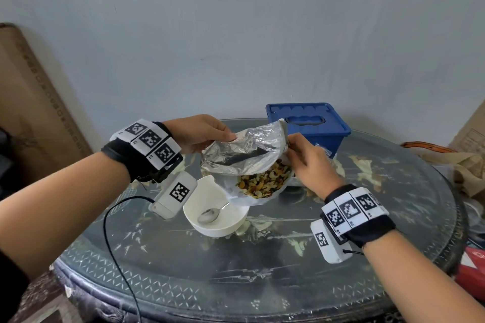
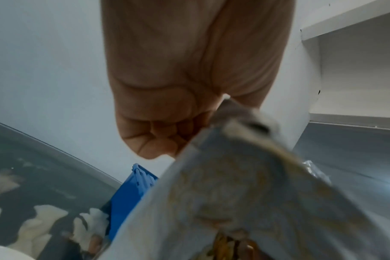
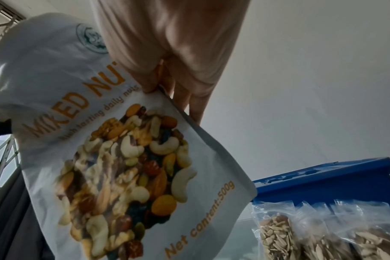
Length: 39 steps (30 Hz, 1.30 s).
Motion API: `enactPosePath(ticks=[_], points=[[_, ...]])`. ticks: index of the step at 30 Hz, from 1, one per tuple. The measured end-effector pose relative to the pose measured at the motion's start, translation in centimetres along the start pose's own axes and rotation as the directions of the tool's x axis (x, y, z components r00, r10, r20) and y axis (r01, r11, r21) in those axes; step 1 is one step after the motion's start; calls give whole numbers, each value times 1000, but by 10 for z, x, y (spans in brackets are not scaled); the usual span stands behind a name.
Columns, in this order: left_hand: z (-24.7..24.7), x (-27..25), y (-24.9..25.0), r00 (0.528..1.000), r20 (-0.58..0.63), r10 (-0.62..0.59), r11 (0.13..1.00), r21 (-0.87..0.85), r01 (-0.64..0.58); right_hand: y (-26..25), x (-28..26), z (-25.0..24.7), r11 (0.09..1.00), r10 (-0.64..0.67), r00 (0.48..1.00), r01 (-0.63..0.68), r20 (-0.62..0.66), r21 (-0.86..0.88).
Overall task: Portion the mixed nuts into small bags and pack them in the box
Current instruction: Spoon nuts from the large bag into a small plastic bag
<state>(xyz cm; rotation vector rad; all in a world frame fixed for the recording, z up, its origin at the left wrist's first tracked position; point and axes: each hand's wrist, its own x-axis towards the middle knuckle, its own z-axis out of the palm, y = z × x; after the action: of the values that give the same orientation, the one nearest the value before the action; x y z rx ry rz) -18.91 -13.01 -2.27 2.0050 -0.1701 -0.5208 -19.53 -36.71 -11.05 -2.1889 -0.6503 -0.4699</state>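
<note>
Left hand (image 1: 199, 131): pinches pouch (image 1: 245, 155) rim; fingertips hidden by foil.
Right hand (image 1: 309, 162): pinches opposite rim.
Pouch: held open above bowl (image 1: 212, 220).
Box (image 1: 309, 126): behind, partly hidden.
Small bags (image 3: 323, 232): cut off.

Pale wall (image 1: 236, 21), round table (image 1: 262, 270) (glass-topped)
</note>
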Motion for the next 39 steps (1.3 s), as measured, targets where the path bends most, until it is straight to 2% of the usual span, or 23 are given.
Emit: enactPosePath(ticks=[2,4,6,8,10,12,14,17,20,22,27,30,32,34,39], points=[[-2,-1,-2,1000,-25,18,999,35,-17,1,0,-2,1000,16,999,-16,34,-5],[-6,-2,-2,995,-48,87,971,227,-74,2,0,-3,1000,26,998,-25,57,-4],[-11,-1,-3,977,-80,198,847,516,-129,3,2,-4,999,35,997,-34,70,-14],[-12,0,-6,950,-121,287,703,700,-123,4,5,-3,997,62,994,-59,88,-40],[-10,0,-11,916,-121,384,584,800,-139,5,8,-1,995,88,989,-82,120,-51],[-9,0,-16,896,-95,433,533,829,-170,4,9,0,995,98,985,-93,143,-40],[-9,-2,-12,914,-74,400,567,804,-182,1,9,1,996,88,984,-87,156,-19],[-6,-6,5,955,12,296,704,673,-227,-7,10,5,999,39,983,-43,180,22],[-4,-2,13,959,114,260,687,676,-267,-12,12,11,1000,7,983,-12,182,24],[-2,1,12,954,77,289,675,690,-260,-12,12,13,1000,2,982,-7,187,24],[3,5,7,880,-71,471,659,692,-296,-14,13,14,999,27,984,-32,177,26],[4,7,4,809,-97,579,619,698,-360,-15,15,12,999,46,983,-49,178,17],[3,8,3,791,-98,603,604,704,-373,-15,16,12,998,69,979,-67,193,-16],[4,7,3,798,-103,594,599,719,-352,-15,14,13,997,78,977,-72,200,-37],[0,0,9,892,-76,446,667,693,-274,-10,11,13,995,97,974,-97,203,-12]])
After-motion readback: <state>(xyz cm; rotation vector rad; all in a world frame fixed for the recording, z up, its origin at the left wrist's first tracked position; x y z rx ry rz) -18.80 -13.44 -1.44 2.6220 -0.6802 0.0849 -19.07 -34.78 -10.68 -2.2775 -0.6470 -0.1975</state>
